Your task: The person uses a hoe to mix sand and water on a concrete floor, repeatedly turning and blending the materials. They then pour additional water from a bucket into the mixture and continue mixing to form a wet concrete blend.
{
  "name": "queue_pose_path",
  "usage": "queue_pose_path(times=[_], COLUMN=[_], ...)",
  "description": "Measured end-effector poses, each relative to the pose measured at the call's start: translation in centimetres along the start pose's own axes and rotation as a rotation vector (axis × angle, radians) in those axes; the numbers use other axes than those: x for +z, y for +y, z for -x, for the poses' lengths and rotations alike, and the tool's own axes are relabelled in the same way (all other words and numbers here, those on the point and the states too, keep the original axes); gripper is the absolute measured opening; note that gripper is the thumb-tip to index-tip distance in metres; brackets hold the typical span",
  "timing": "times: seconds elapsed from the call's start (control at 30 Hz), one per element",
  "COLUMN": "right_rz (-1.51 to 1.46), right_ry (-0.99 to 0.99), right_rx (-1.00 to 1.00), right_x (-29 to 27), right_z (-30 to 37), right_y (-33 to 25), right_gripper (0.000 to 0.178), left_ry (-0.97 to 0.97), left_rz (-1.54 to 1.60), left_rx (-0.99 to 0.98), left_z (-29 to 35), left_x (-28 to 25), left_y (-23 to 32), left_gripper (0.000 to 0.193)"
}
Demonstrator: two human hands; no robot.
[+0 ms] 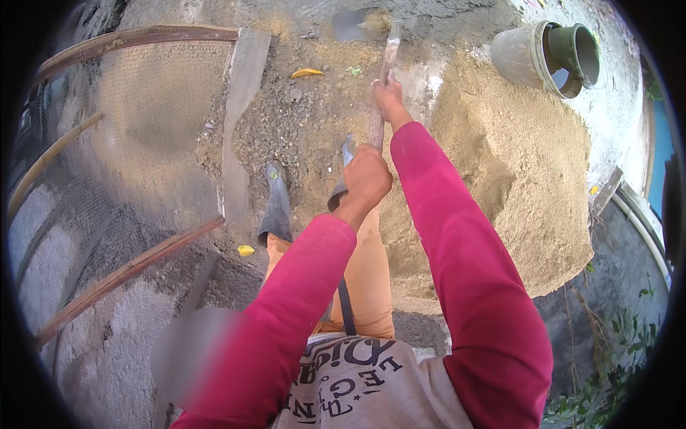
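Observation:
Both of my hands grip the wooden handle (392, 51) of a hoe, which stretches away from my body. My left hand (368, 176) is wrapped round the near part of the handle, and its end is hidden in that fist. Farther up, my right hand (389, 98) closes round the middle. At the far end, the flat grey blade (348, 26) reaches to the left and has a clump of sand (376, 23) on or against it. To the right of the handle spreads a large heap of tan sand (532, 179).
My dark boots (277, 204) stand on gravelly ground. On the left, a wood-framed mesh screen (153, 136) slopes beside a board (243, 93), with sand around it. A pale bucket (520, 57) lies tipped at the far right, a dark pail (576, 56) in its mouth. Plants (622, 350) grow lower right.

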State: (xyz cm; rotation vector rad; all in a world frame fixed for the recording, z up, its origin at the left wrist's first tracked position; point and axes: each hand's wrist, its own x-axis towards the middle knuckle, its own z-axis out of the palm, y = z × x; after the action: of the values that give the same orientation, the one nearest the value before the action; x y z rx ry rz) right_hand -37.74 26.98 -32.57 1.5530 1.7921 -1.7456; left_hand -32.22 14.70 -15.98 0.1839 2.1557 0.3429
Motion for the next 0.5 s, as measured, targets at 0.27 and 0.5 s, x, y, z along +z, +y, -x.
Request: queue_pose_path(times=[0.27, 0.5], right_rz=[0.358, 0.540], right_ry=[0.016, 0.014], right_rx=[0.081, 0.059], right_x=[-2.2, -5.7], right_z=[9.4, 16.1], right_y=[10.0, 18.9], right_gripper=[0.059, 0.040], left_ry=[-0.226, -0.384], left_rz=[0.111, 0.094], left_rx=[-0.232, -0.294], left_z=[11.0, 18.4], left_x=[6.7, 6.3], left_y=[-2.0, -0.8], left_gripper=[0.041, 0.036])
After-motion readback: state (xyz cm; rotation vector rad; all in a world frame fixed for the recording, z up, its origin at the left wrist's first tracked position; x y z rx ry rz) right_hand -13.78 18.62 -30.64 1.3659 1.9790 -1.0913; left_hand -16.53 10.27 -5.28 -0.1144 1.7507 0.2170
